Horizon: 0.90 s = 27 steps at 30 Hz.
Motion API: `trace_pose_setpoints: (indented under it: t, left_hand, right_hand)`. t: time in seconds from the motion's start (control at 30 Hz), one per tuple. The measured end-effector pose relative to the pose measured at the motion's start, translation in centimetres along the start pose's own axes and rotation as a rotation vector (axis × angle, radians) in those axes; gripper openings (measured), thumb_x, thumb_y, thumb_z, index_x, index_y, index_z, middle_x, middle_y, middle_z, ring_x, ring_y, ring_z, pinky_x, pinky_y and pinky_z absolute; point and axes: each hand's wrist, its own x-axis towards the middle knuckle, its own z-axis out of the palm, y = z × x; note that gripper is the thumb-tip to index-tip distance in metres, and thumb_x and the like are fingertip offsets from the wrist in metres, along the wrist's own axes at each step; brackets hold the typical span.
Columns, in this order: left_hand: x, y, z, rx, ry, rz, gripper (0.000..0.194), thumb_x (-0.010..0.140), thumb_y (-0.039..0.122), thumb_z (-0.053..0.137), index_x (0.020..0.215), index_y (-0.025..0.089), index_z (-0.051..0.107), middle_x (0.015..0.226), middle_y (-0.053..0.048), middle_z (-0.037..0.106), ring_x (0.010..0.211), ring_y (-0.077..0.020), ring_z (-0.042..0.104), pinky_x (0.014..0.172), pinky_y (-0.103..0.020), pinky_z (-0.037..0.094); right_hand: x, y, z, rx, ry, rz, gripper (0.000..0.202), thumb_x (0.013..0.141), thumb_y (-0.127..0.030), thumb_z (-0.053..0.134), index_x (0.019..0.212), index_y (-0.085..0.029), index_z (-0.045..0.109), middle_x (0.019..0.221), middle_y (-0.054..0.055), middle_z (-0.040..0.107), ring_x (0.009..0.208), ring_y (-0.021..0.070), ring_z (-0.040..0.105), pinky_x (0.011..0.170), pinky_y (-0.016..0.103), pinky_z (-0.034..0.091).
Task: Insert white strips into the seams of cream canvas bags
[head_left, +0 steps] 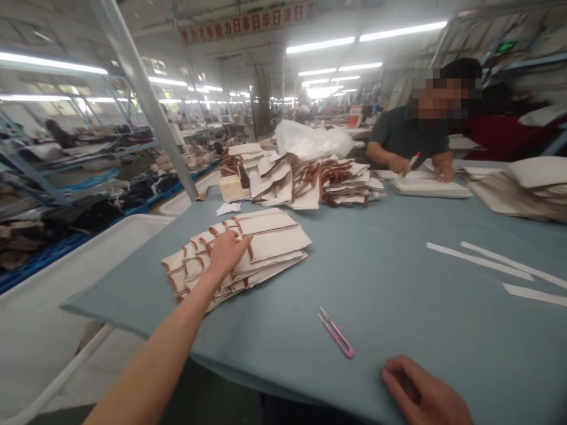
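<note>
My left hand (228, 254) is at a fanned stack of cream fabric pieces (272, 233) with brown-trimmed edges, left of the table's middle. Its thumb and fingers close at the brown edge of the top piece; some of the fingertips are hidden. Near the front edge my right hand (425, 389) rests on the table, loosely curled with a hollow in it and nothing held. Between the hands lies a pair of pink-handled thread snips (336, 333), blades pointing away to the left.
The table (376, 265) has a blue-green top. Further back lie a heap of brown-edged fabric pieces (305, 180), a yellowish block (233, 189) and a white plastic bag (310, 141). White strips (481, 260) lie at right. Across the table a co-worker (410, 139) holds a red-tipped pen over stacked pieces.
</note>
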Motion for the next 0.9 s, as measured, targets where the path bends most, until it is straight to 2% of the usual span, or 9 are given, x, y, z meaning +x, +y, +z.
trace_pose_setpoints:
  t: [0.2, 0.3, 0.4, 0.53, 0.63, 0.7, 0.77, 0.83, 0.9]
  left_hand:
    - [4.0, 5.0, 0.9, -0.269, -0.015, -0.159, 0.043, 0.108, 0.04, 0.08, 0.145, 0.02, 0.071, 0.148, -0.013, 0.073, 0.125, -0.0324, 0.076, 0.104, -0.054, 0.068]
    - [3.6, 8.1, 0.5, -0.49, -0.037, -0.148, 0.043, 0.108, 0.04, 0.079, 0.145, 0.02, 0.071, 0.147, -0.013, 0.073, 0.124, -0.0321, 0.076, 0.103, -0.054, 0.068]
    - [1.5, 11.7, 0.2, -0.738, -0.081, -0.09, 0.041, 0.11, 0.04, 0.078, 0.144, 0.019, 0.071, 0.143, -0.013, 0.075, 0.119, -0.0297, 0.078, 0.099, -0.051, 0.07]
    - [-5.0, 15.2, 0.2, -1.012, -0.118, 0.046, 0.032, 0.108, 0.043, 0.078, 0.127, 0.017, 0.076, 0.12, -0.008, 0.081, 0.098, -0.0229, 0.08, 0.084, -0.041, 0.071]
    - [-12.0, 16.0, 0.6, -1.136, -0.201, 0.155, 0.041, 0.076, 0.047, 0.097, 0.103, 0.02, 0.082, 0.097, -0.004, 0.085, 0.096, -0.0284, 0.082, 0.083, -0.038, 0.072]
    - [-16.5, 15.4, 0.5, -1.165, -0.281, 0.192, 0.046, 0.06, 0.045, 0.101, 0.095, 0.021, 0.084, 0.096, -0.006, 0.088, 0.102, -0.0353, 0.083, 0.087, -0.041, 0.073]
    - [-20.5, 14.0, -0.1, -1.139, -0.378, 0.19, 0.042, 0.06, 0.038, 0.101, 0.096, 0.02, 0.086, 0.09, -0.008, 0.089, 0.096, -0.0386, 0.085, 0.083, -0.044, 0.074]
    - [-23.8, 12.2, -1.0, -1.056, -0.489, 0.216, 0.039, 0.075, 0.042, 0.095, 0.108, 0.023, 0.087, 0.088, -0.007, 0.089, 0.091, -0.0376, 0.086, 0.074, -0.042, 0.073]
    - [-26.6, 10.4, -2.1, -0.889, -0.558, 0.349, 0.03, 0.086, 0.045, 0.086, 0.108, 0.025, 0.086, 0.083, -0.007, 0.087, 0.083, -0.0352, 0.085, 0.066, -0.039, 0.072]
  right_hand:
    - [0.0, -1.3, 0.7, 0.058, 0.097, -0.037, 0.036, 0.102, -0.05, 0.062, 0.077, -0.028, 0.074, 0.061, -0.002, 0.071, 0.047, 0.0176, 0.065, 0.054, 0.027, 0.056]
    - [0.1, -1.5, 0.9, 0.098, 0.107, -0.037, 0.039, 0.104, -0.051, 0.061, 0.075, -0.027, 0.073, 0.059, 0.0, 0.07, 0.047, 0.0185, 0.065, 0.054, 0.028, 0.055]
    - [0.0, -1.4, 1.0, 0.155, 0.103, 0.028, 0.039, 0.103, -0.051, 0.063, 0.075, -0.026, 0.074, 0.058, -0.001, 0.068, 0.049, 0.019, 0.064, 0.056, 0.03, 0.055]
    - [0.4, -1.4, 0.7, 0.521, 0.048, 0.206, 0.031, 0.091, -0.055, 0.082, 0.091, -0.024, 0.078, 0.068, -0.001, 0.073, 0.056, 0.0183, 0.064, 0.061, 0.03, 0.055]
    - [1.8, -1.3, -0.5, 0.906, 0.109, 0.324, 0.057, 0.09, -0.077, 0.079, 0.104, -0.022, 0.075, 0.082, 0.004, 0.076, 0.063, 0.0182, 0.064, 0.058, 0.029, 0.055]
    - [3.0, -0.8, -1.9, 0.985, 0.111, 0.343, 0.076, 0.094, -0.095, 0.054, 0.111, -0.023, 0.071, 0.092, 0.008, 0.078, 0.064, 0.0206, 0.067, 0.05, 0.03, 0.053]
    - [3.7, 0.1, -3.9, 1.043, 0.089, 0.349, 0.087, 0.096, -0.101, 0.032, 0.111, -0.024, 0.07, 0.095, 0.01, 0.079, 0.072, 0.0251, 0.075, 0.054, 0.034, 0.059]
    - [3.8, 1.1, -5.9, 1.072, 0.056, 0.345, 0.087, 0.099, -0.099, 0.027, 0.113, -0.024, 0.071, 0.101, 0.012, 0.082, 0.086, 0.0281, 0.081, 0.069, 0.04, 0.066]
    - [3.3, 1.8, -7.7, 1.061, 0.037, 0.331, 0.086, 0.099, -0.098, 0.034, 0.117, -0.024, 0.073, 0.111, 0.014, 0.084, 0.099, 0.0306, 0.082, 0.081, 0.046, 0.068]
